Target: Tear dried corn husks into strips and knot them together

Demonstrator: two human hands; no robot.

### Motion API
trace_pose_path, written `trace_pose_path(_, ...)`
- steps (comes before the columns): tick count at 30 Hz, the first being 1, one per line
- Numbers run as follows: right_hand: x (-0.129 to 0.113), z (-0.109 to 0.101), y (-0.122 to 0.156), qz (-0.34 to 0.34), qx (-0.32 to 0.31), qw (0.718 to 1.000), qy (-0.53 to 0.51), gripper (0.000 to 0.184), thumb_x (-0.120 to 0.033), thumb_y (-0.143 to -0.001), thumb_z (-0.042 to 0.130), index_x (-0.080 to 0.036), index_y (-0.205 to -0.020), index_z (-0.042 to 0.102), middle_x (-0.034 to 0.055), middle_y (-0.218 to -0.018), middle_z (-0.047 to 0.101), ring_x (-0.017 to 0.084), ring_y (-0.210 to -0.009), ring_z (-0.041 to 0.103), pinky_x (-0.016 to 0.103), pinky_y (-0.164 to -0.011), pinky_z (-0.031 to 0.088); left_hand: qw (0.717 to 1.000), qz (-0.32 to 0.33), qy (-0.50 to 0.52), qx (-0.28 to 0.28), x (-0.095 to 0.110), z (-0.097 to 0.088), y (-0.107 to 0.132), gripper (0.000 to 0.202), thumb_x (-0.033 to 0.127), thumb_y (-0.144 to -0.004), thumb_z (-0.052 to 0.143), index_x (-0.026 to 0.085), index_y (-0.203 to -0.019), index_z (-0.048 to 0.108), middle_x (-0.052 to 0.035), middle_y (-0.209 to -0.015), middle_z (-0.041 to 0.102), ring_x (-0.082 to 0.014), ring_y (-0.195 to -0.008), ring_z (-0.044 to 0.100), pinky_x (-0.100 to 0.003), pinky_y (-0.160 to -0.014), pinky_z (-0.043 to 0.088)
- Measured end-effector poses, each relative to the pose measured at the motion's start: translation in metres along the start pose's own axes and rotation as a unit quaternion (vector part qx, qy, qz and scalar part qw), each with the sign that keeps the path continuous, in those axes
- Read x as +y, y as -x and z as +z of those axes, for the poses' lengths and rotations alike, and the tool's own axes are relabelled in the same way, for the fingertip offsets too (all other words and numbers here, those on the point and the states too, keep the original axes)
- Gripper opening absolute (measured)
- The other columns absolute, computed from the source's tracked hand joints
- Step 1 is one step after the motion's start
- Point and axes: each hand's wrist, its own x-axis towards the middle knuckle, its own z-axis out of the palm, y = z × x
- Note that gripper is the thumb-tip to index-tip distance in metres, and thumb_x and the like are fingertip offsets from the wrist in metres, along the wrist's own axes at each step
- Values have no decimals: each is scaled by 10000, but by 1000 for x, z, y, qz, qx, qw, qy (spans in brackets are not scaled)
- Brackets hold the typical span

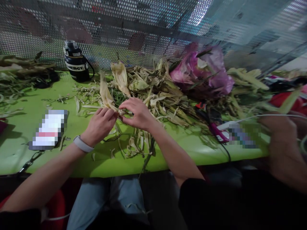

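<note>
My left hand (99, 124) is closed round the lower part of a pale, dry corn husk (105, 92), whose wide end sticks up beyond the fingers. From the right, my right hand (137, 113) curls its thumb and fingers about the small whitish gathered end (121, 111), touching it. Just beyond the hands another cupped husk (120, 78) leans up against a heap of dried husks (168, 103). Thin green strands (118, 98) show between the two husks. Torn husk strips (135, 145) lie on the green tabletop (100, 166) below my hands.
A dark flask (76, 64) stands at the back left, before a perforated metal screen (107, 28). A phone (49, 129) lies left, on a strap. To the right are a pink plastic bag (203, 73), a magenta device (218, 132) with cables, and another person's arm (283, 143).
</note>
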Motion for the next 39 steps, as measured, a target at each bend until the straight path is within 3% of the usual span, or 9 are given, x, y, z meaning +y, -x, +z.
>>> trace_pose_path(9,7,-5,2,17,-42,997,-66,179,-297,-853,636,-195,-991,687,86,-1056,737,229,-1019,657,453,-1028,377,998,-17,45,-30,-2,0,0,257,164,-978,418,144,-902,663,-85,-840,610,-216,-802,552,-361,-713,436)
trace_pose_path(17,7,-4,3,-2,-27,997,-68,184,-272,-875,612,-168,-996,705,102,-1045,739,221,-996,670,466,-1064,355,999,15,44,-19,-6,-2,-1,238,162,-973,432,132,-922,663,-81,-841,610,-215,-806,551,-351,-721,435)
trace_pose_path(23,4,-5,2,20,-29,998,-61,193,-287,-864,599,-206,-1015,688,82,-1089,730,230,-1048,651,490,-1095,318,999,11,47,-23,-7,-2,-1,269,188,-989,411,140,-909,664,-75,-833,628,-203,-792,574,-344,-716,453)
trace_pose_path(29,1,-12,3,28,-30,996,-76,200,-278,-837,596,-200,-1006,668,72,-1060,729,230,-1031,654,483,-1100,327,999,-13,36,-17,-6,0,2,237,169,-962,437,128,-1059,650,-98,-894,650,-214,-815,601,-342,-711,493)
trace_pose_path(32,1,-15,3,44,-28,994,-101,185,-273,-837,578,-201,-984,664,72,-1036,726,229,-1013,654,468,-1064,375,998,-29,37,-39,-5,-2,2,250,168,-959,425,139,-1093,634,-103,-907,658,-216,-828,614,-330,-677,497)
trace_pose_path(35,1,-14,2,55,-38,990,-120,194,-273,-818,589,-193,-980,658,84,-1016,716,230,-992,645,417,-949,464,993,-71,48,-83,-3,-3,1,260,164,-962,390,141,-1087,616,-101,-905,667,-200,-761,625,-288,-554,442)
trace_pose_path(39,3,-9,3,53,-51,992,-106,203,-254,-801,600,-195,-989,650,64,-1001,718,223,-964,648,478,-1063,383,980,-106,67,-157,0,-3,1,276,152,-954,373,142,-1115,597,-88,-881,666,-186,-654,626,-270,-499,376)
